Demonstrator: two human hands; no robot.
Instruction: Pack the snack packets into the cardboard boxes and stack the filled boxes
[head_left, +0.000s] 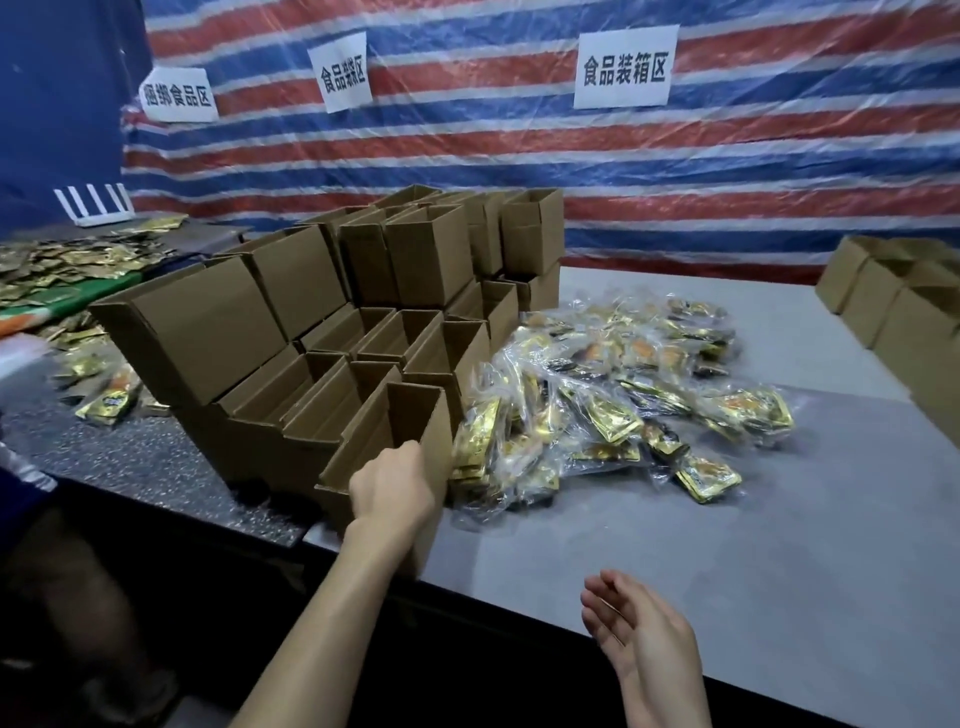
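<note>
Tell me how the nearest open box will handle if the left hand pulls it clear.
Probably light: the nearest box looks empty inside. Its thin walls may flex, since the left hand grips only one rim. Standing at the table edge, it could tip if dragged.

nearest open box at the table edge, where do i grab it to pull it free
Pinch the nearest box by the rim of its upright wall, from above: its top is open, other boxes crowd its left and the snack packets lie at its right. The left hand grips there.
</note>
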